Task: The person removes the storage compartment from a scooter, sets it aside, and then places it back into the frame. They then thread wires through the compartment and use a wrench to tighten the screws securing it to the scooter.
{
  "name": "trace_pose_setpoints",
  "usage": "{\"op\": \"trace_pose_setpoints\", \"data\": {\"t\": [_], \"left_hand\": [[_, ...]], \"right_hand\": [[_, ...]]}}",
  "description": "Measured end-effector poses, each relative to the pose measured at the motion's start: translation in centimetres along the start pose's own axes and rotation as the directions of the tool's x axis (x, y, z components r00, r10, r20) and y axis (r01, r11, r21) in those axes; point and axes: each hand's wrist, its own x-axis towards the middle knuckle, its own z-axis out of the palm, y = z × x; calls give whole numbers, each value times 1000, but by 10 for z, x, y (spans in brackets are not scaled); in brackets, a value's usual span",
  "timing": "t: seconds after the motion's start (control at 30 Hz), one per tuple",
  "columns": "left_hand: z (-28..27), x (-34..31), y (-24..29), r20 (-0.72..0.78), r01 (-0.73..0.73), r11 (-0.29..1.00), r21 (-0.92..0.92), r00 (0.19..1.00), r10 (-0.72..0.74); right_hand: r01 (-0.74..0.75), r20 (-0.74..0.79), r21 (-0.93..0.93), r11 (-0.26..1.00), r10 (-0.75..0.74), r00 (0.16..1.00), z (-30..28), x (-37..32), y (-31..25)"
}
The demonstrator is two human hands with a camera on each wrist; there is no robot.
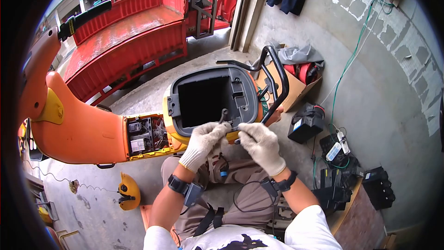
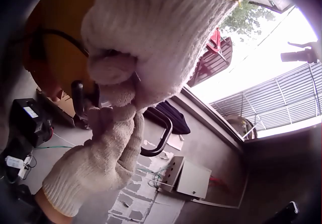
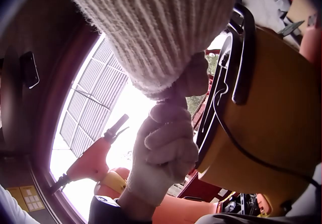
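White knitted gloves cover both hands. In the head view, my left hand (image 1: 206, 141) pinches a small grey wrench (image 1: 224, 115), whose head sticks up above the fingers before the open storage box (image 1: 249, 104) of an orange-yellow scooter. My right hand (image 1: 261, 144) is just to the right, its fingertips close to the left hand's. The left wrist view shows the right hand (image 2: 100, 158) with curled fingers meeting the left. I cannot tell what the right fingers hold. In the right wrist view the left hand (image 3: 166, 151) is curled, its fingers overlapping the right hand's.
A black grab rail (image 1: 280, 81) curves around the box's rear. Left of the box is an uncovered electrical compartment (image 1: 143, 134), then the orange body (image 1: 83, 132). Black battery-like boxes (image 1: 306, 122) and cables lie at right. A yellow cover (image 1: 130, 191) lies on the floor.
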Motion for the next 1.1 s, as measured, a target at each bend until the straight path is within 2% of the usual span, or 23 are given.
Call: {"op": "trace_pose_setpoints", "data": {"t": [0.03, 0.07, 0.1, 0.17, 0.2, 0.3, 0.33, 0.43, 0.47, 0.57, 0.67, 0.77, 0.87, 0.97, 1.1], "left_hand": [[-1, 5, 2, -93, -48, 998, 50, 994, 52], [-3, 13, 3, -200, -182, 950, 254, 951, 236], [-13, 28, -9, -208, -376, 821, 430, 843, 495], [-36, 59, -21, -124, -507, 538, 674, 640, 758], [-39, 58, -15, -126, -445, 530, 722, 668, 733], [-46, 70, -21, -206, -414, 658, 629, 728, 654], [-49, 74, -24, -188, -439, 629, 642, 705, 684], [-51, 69, -24, -195, -383, 650, 656, 746, 637], [-49, 67, -23, -193, -392, 630, 670, 727, 659], [-50, 71, -28, -185, -424, 576, 699, 671, 718], [-50, 71, -28, -185, -422, 568, 707, 665, 724], [-49, 70, -27, -198, -421, 584, 694, 669, 717], [-47, 69, -26, -195, -415, 560, 717, 652, 733], [-48, 70, -27, -207, -401, 580, 709, 668, 715], [-49, 71, -27, -207, -403, 589, 700, 675, 708]], "right_hand": [[-55, 9, -17, 998, 55, 998, -5, 7, 10], [-40, 40, -85, 996, 44, 998, -10, 16, 24], [-24, 71, -152, 988, 36, 997, -14, 24, 37], [0, 180, -292, 956, 55, 982, -15, 41, 54], [29, 230, -363, 931, 59, 971, -12, 49, 64], [77, 366, -480, 874, 120, 923, -1, 70, 83], [63, 412, -512, 856, 180, 893, 2, 75, 86], [157, 493, -583, 797, 194, 848, 9, 80, 85], [199, 505, -593, 780, 168, 847, 15, 79, 92], [237, 506, -599, 765, 132, 852, 10, 82, 77], [283, 519, -645, 710, 135, 844, 11, 81, 74], [248, 524, -670, 699, 209, 826, 17, 79, 83], [225, 493, -684, 694, 213, 844, 16, 79, 76], [268, 475, -643, 718, 98, 875, 14, 74, 81], [125, 413, -662, 739, 220, 884, 17, 75, 81]]}}
